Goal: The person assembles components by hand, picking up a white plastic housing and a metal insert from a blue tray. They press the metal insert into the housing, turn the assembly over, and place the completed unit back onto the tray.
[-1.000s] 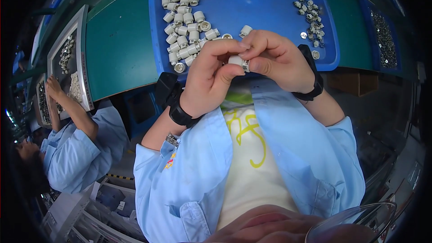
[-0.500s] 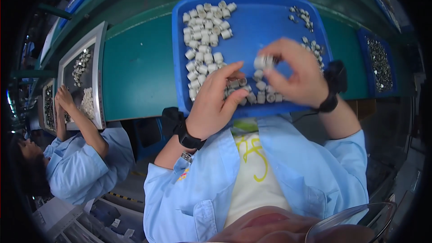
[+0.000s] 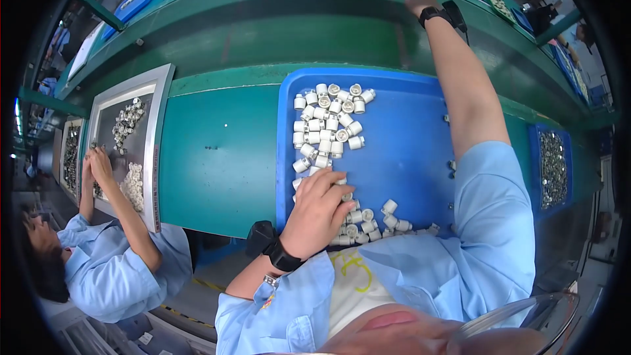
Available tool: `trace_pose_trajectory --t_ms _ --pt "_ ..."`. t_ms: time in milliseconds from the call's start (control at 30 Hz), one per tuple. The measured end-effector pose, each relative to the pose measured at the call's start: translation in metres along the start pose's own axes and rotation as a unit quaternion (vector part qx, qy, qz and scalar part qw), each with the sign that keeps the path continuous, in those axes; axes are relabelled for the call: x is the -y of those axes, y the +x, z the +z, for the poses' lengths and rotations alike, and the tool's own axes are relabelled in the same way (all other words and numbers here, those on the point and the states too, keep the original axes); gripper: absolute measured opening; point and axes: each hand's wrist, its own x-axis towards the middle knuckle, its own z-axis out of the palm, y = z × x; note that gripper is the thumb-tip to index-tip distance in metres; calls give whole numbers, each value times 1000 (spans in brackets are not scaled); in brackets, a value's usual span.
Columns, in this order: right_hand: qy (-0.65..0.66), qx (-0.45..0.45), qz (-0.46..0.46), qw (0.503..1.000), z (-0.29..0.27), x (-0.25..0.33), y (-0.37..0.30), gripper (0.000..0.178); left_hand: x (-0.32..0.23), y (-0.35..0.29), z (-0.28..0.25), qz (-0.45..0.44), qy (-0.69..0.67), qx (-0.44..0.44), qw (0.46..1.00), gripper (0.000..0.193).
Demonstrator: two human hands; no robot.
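My left hand point(image 3: 317, 213) rests over the near left part of a blue tray point(image 3: 285, 118), its fingers bent and apart above small white cylindrical parts with metal ends. Parts lie under and beside its fingertips; I cannot see that any is gripped. A pile of these white cylinders point(image 3: 328, 118) fills the tray's left side, and a smaller group of white cylinders point(image 3: 368, 223) lies along its near edge. My right arm stretches far forward across the tray's right side. Over the green conveyor surface point(image 3: 315, 23) is my right hand point(image 3: 420, 2), its fingers too hidden to tell what they hold.
At left a co-worker's hands point(image 3: 97, 164) work over a metal-framed tray point(image 3: 155, 158) with small parts. A green bench top point(image 3: 217, 158) lies between the trays. A blue bin of small metal parts point(image 3: 553, 167) stands right. White parts in a tray point(image 3: 497, 3) lie far right.
My right hand has left the tray, where it held a white cylindrical part, and reached far forward over the conveyor. My left hand stays at the near left parts. The view has shifted.
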Motion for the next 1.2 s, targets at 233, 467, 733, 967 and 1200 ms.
trace_pose_trajectory --t_ms 233,467,733,967,1200 --pt "-49 17 28 998 3 -14 -2 55 1 4 -4 -12 -7 31 999 22" --pt "298 140 -283 901 -107 11 -193 32 1 -2 0 -2 -10 27 1000 22" --pt "169 236 -380 878 -78 15 -395 38 6 -2 11 73 41 -32 996 19" --pt "131 148 -410 890 -70 22 -414 32 -13 -12 13 92 74 -79 990 15" --pt "241 197 -393 865 -61 28 -417 19 -32 -21 20 74 -6 -46 996 14"
